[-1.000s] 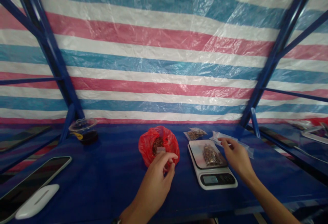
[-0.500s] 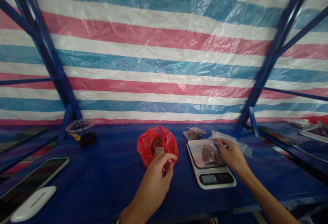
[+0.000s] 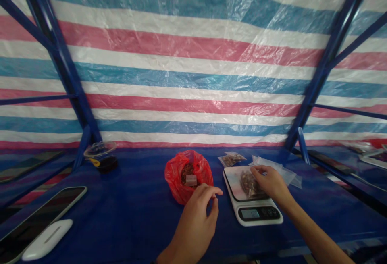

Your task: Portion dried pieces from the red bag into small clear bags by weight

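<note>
Blue tabletop (image 3: 130, 207) holds phone (image 3: 45, 212), cup (image 3: 106, 163), red bag (image 3: 174, 177).

A clear plastic bag (image 3: 250, 186) filled with small brown pieces lies on the platform of a white kitchen scale (image 3: 235, 180), the right hand's (image 3: 272, 181) fingertips at its upper edge. The scale stands flat, its display showing digits too blurred to read surely. To its left, nearest the left hand (image 3: 196, 219), a crumpled red plastic bag (image 3: 173, 177) gapes open, holding brown pieces and a small printed packet (image 3: 191, 180).
</note>
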Action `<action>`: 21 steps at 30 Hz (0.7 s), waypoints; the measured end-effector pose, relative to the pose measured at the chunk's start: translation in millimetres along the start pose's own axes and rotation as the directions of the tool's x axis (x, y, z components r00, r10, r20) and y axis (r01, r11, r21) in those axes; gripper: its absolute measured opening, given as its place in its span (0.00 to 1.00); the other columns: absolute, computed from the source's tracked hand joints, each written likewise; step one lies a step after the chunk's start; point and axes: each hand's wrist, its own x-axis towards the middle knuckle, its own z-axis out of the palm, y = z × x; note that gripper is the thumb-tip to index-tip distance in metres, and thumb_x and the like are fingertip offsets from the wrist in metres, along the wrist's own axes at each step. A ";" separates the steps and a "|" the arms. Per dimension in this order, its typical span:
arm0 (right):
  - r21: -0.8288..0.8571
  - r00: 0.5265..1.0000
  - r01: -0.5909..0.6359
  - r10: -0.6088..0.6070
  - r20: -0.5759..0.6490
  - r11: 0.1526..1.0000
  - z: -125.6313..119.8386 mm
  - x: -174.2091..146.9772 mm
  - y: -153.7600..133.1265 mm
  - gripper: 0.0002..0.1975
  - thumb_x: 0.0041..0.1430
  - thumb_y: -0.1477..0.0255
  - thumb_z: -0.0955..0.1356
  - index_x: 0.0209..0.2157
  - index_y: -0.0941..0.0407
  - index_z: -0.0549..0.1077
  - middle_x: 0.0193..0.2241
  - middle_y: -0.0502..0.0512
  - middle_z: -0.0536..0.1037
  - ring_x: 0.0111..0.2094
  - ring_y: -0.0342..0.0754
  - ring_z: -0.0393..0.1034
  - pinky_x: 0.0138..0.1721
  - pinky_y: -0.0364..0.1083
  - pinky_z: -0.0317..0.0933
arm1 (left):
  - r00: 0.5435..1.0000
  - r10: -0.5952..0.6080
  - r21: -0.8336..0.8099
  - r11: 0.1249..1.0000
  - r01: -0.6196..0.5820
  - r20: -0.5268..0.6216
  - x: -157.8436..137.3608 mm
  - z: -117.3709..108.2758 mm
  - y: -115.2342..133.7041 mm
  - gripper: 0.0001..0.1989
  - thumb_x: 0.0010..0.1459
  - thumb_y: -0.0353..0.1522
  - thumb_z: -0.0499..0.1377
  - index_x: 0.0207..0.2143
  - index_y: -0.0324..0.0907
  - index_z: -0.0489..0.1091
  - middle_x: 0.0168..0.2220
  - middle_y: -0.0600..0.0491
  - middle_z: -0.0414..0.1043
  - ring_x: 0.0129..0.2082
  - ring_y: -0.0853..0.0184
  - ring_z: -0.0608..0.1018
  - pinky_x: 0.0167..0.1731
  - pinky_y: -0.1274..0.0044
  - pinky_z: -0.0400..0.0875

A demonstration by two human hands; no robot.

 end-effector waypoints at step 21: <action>0.099 0.879 0.329 -0.343 0.331 0.939 87.8 -17.6 -176.9 0.09 0.58 0.73 0.68 0.29 0.54 0.81 0.31 0.55 0.86 0.35 0.54 0.82 0.38 0.46 0.68 | 0.722 -0.679 -0.860 0.440 0.259 -0.130 45.1 18.6 -18.5 0.34 0.55 0.61 0.60 0.43 0.40 0.69 0.19 0.57 0.72 0.13 0.71 0.69 0.16 0.81 0.58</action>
